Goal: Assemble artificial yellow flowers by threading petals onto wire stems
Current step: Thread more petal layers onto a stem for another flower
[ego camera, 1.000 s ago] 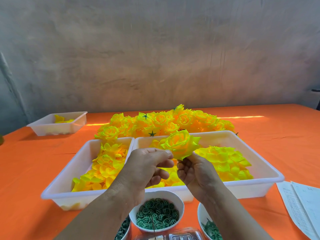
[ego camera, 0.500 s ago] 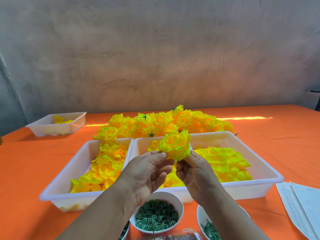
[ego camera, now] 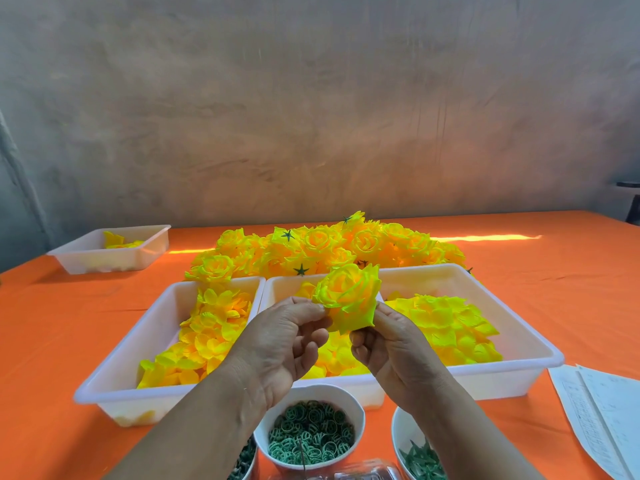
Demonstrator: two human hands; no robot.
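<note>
Currently both hands holding yellow flower [ego camera: 349, 296] above right tray [ego camera: 512, 372]: left hand [ego camera: 287, 344] pinching outer petal, right hand [ego camera: 391, 344] gripping base (stem probably hidden underneath). Risk: tugging petal too hard, layers sliding off, bloom dropping into loose petals [ego camera: 446, 320].

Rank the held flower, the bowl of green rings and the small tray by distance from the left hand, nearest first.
1. held flower: pinched by the left hand.
2. bowl of green rings: under the wrist.
3. small tray: far back, left.
</note>
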